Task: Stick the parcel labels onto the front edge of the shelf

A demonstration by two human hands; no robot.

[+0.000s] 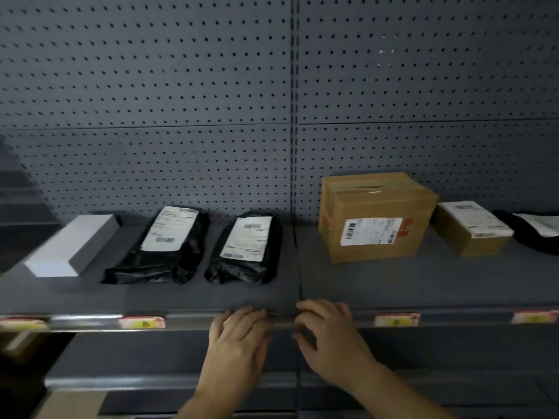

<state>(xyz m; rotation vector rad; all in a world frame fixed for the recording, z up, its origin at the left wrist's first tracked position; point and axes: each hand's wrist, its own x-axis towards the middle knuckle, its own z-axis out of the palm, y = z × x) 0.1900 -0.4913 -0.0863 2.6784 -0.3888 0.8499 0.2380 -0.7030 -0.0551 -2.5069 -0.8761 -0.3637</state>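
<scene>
Along the front edge of the shelf [193, 320], from the left, there is first a label [22, 323] at the border of the view, then a second label [141, 322] below the left black parcel [163, 246]. Both are already stuck flat on the strip, with their long sides following the edge.

Next comes the left hand [237, 334]. It lies on the strip just below the right black parcel [246, 247], with the fingers nearly straight and close together, flat on the edge. No label is visible under it; if one is there, the hand hides it. The right hand [325, 331] is just beside it, on the other side of the seam between the two shelf sections. Its fingers are bent over the top of the edge and the thumb is below. It is not possible to tell whether it pinches something.

More to the right a third label [397, 319] sits under the cardboard box [375, 216], and a fourth label [534, 316] near the right border.

The bare stretch of the strip lies exactly where the two hands meet. The spot under the right black parcel is probably the one being labelled, and the left hand is the nearer one to it. Pressing should go sideways along the strip, which runs left to right.
</scene>
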